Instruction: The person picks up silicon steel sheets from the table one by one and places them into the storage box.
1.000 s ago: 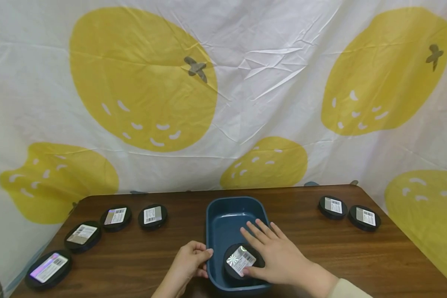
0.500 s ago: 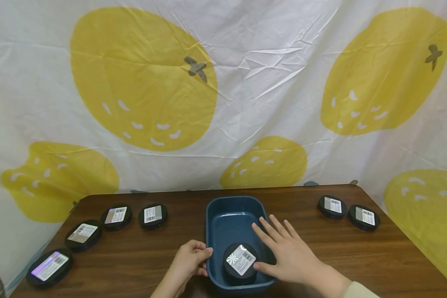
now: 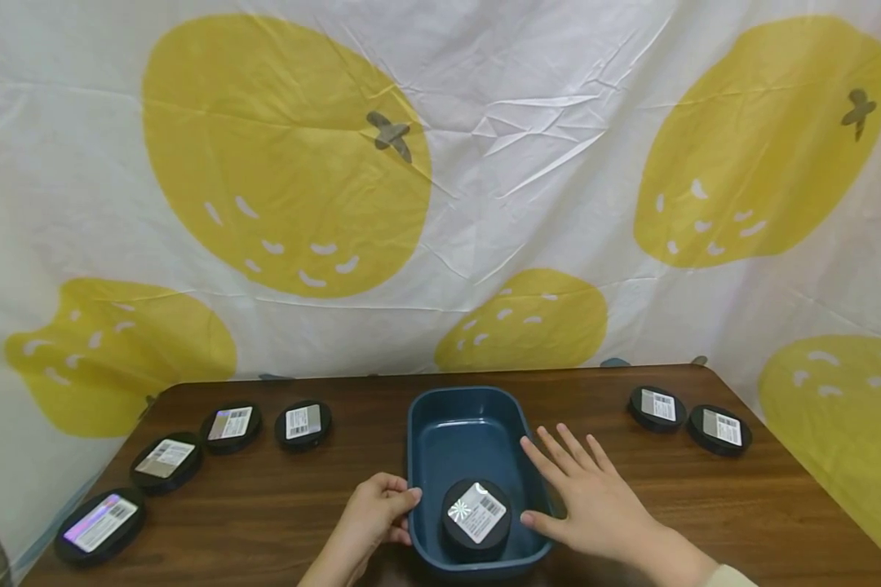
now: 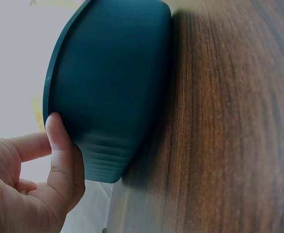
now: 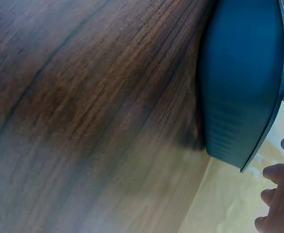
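A deep blue rectangular bin [image 3: 470,447] stands on the table, its side wall [image 4: 108,68] close up in the left wrist view. Inside, at its near end, lies a round black disc-shaped case [image 3: 475,522] with a silver-and-white barcode label facing up. My left hand [image 3: 373,522] pinches the bin's left rim between thumb and fingers. Over the right rim hovers my right hand [image 3: 605,509], fingers spread and straight, thumb near the rim, holding nothing. Whether the thumb touches the rim I cannot tell. In the right wrist view, only fingers [image 5: 277,172] show at the right edge.
Several similar labelled black cases lie on the wooden table [image 3: 352,456]: a row at left, including one case [image 3: 303,425] nearest the bin, and two at right, such as the far-right case [image 3: 719,430]. A lemon-patterned curtain [image 3: 484,204] hangs behind the table's back edge.
My right hand has moved right, off the black case and out toward the bin's right rim. The case stays in the bin. My left hand keeps its hold on the left rim.
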Demonstrator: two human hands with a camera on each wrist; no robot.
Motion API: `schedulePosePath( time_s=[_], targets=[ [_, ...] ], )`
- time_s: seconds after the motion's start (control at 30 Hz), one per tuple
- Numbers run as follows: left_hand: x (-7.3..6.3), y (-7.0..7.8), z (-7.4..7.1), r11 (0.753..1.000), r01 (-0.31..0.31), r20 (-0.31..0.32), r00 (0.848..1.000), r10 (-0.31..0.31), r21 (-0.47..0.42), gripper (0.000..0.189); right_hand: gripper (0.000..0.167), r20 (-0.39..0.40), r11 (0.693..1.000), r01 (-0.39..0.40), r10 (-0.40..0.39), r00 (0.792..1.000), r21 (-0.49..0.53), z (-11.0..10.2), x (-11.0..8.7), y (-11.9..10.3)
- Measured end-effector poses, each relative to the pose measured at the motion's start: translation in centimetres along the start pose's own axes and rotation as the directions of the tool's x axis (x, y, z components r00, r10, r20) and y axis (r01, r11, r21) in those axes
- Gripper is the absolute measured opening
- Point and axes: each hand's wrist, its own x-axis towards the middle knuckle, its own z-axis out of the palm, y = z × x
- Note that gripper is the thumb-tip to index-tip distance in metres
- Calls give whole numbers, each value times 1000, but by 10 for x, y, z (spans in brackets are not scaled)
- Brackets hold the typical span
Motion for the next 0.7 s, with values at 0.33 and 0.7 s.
schedulePosePath(
  time_s=[0.33,0.7],
  targets=[
    [0,1,-1,1000,8,6,1000,-8,2,21,79,-39,999,-47,46,998,-12,-5,-3,7],
    [0,1,0,1000,7,3,1000,-7,3,20,76,-58,995,-97,95,994,-28,-3,-10,18]
  ],
)
